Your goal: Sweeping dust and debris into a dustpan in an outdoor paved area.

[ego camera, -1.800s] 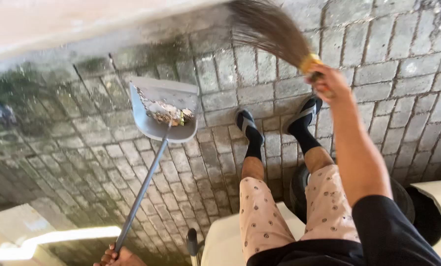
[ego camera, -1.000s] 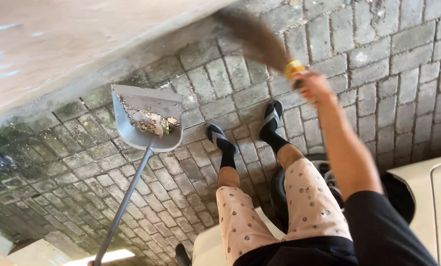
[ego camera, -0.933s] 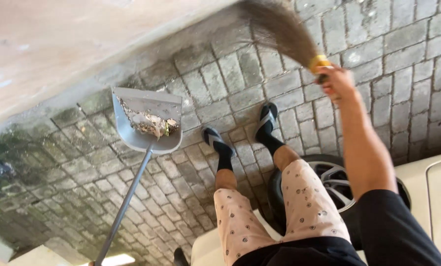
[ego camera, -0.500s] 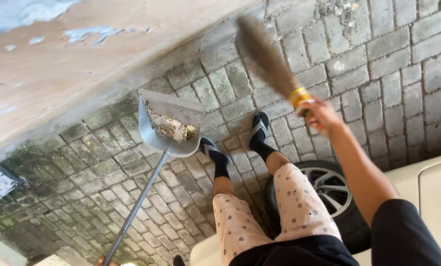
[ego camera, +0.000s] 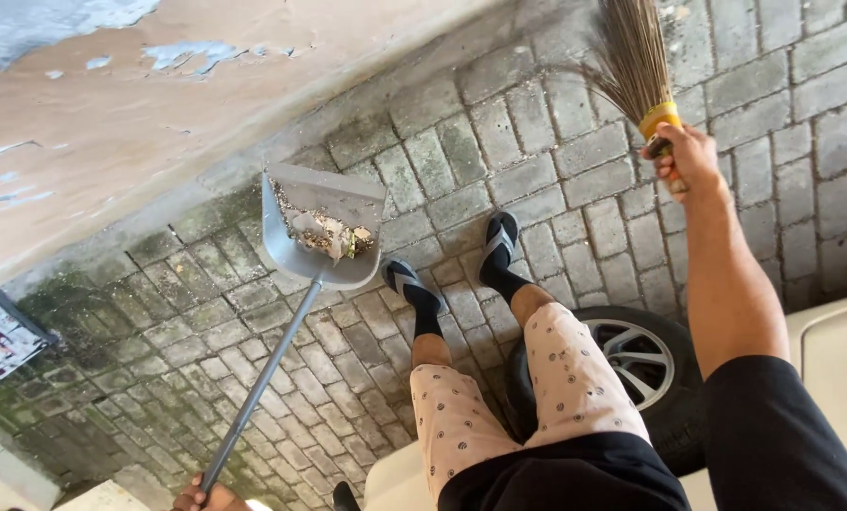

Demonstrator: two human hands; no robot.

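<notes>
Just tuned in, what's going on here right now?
A person stands on a brick pavement beside a wall. The right hand grips a straw broom at its yellow band, bristles reaching toward the paving by the wall. The left hand holds the long handle of a grey dustpan, which already carries leaves and debris. A car wheel sits just behind the legs.

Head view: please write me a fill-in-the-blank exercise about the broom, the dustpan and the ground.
1. The right hand grips a broom by its ____ band.
2. The left hand holds the long handle of a grey ____, which carries debris.
3. The ground is paved with grey ____.
4. Beside the person's legs stands a car ____.

Missing words: yellow; dustpan; bricks; wheel
</notes>
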